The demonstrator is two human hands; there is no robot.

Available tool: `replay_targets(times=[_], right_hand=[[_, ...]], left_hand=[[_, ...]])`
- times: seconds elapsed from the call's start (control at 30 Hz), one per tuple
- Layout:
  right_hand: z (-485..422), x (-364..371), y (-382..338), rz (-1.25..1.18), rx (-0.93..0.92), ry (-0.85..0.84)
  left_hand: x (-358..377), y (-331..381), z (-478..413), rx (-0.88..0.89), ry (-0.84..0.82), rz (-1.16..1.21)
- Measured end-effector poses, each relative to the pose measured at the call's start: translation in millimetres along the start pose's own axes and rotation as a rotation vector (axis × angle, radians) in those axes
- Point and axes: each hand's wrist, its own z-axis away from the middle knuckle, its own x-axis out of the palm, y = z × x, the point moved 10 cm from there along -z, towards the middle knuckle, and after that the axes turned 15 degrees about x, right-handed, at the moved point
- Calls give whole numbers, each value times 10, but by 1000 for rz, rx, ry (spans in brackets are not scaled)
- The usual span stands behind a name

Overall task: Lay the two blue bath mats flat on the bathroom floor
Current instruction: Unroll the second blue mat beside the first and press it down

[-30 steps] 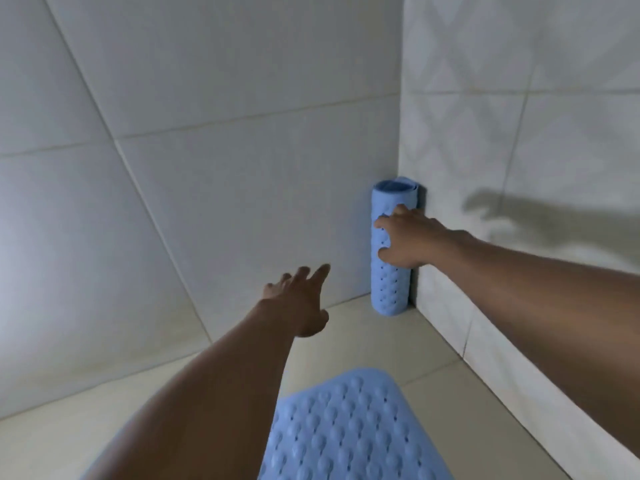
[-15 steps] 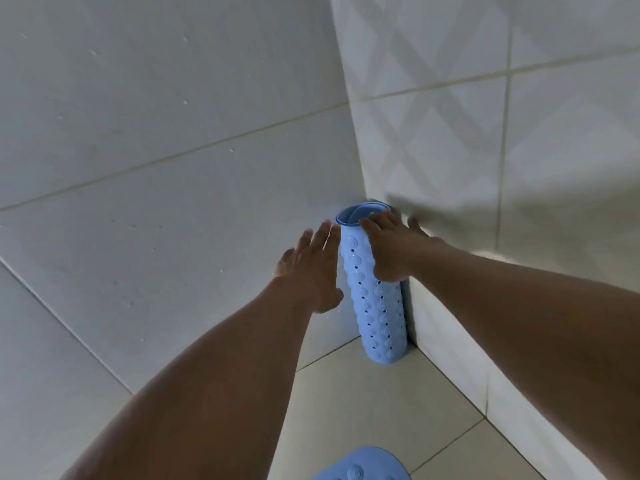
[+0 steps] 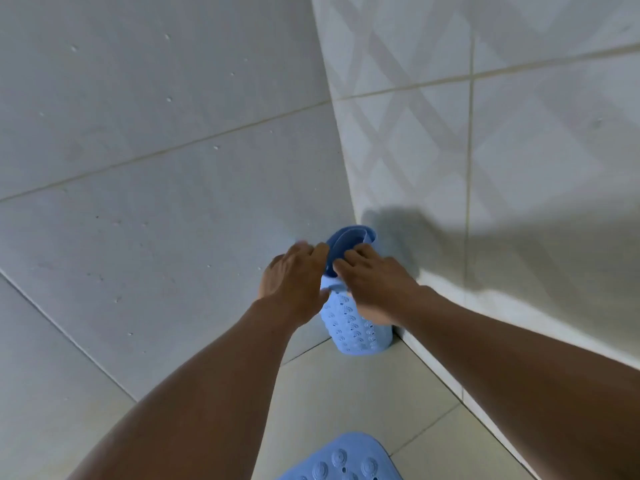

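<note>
A rolled blue bath mat (image 3: 356,330) stands upright on the floor in the corner where two tiled walls meet. My right hand (image 3: 374,285) grips its upper part from the right, fingers curled over the top rim. My left hand (image 3: 294,278) holds the roll from the left, fingertips at the rim. The hands hide the roll's middle. A second blue bath mat (image 3: 343,459) with raised bumps lies flat on the floor at the bottom edge, only its far end in view.
Grey tiled wall (image 3: 156,168) on the left and patterned white tiled wall (image 3: 519,150) on the right close off the corner. Beige floor tiles (image 3: 346,393) lie between the roll and the flat mat.
My left hand has closed in onto the roll's left side at the rim. My right hand has shifted up over the top edge. The view has moved closer to the corner.
</note>
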Motion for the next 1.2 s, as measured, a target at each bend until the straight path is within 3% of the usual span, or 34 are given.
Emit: replay_targets(times=[0.17, 0.37, 0.5, 0.67, 0.87, 0.97, 1.2], right_hand=[[619, 10, -322, -79, -65, -63], [630, -641, -956, -230, -82, -37], [545, -648, -1918, -204, -180, -159], [913, -45, -3498, -317, -370, -390], [1823, 311, -4982, -254, -599, -342], [2009, 234, -5170, -244, -621, -258], [2072, 150, -4860, -183, -498, -216]], left_hand=[[-11, 190, 660, 45, -200, -98], [-473, -448, 1482, -179, -48, 88], [-673, -1136, 2169, -343, -108, 200], [-605, -1853, 3712, -640, -265, 189], [-487, -1956, 5710, -1017, -285, 195], [-468, -1918, 6054, -1090, -241, 146], [-196, -1703, 5845, -968, -156, 163]])
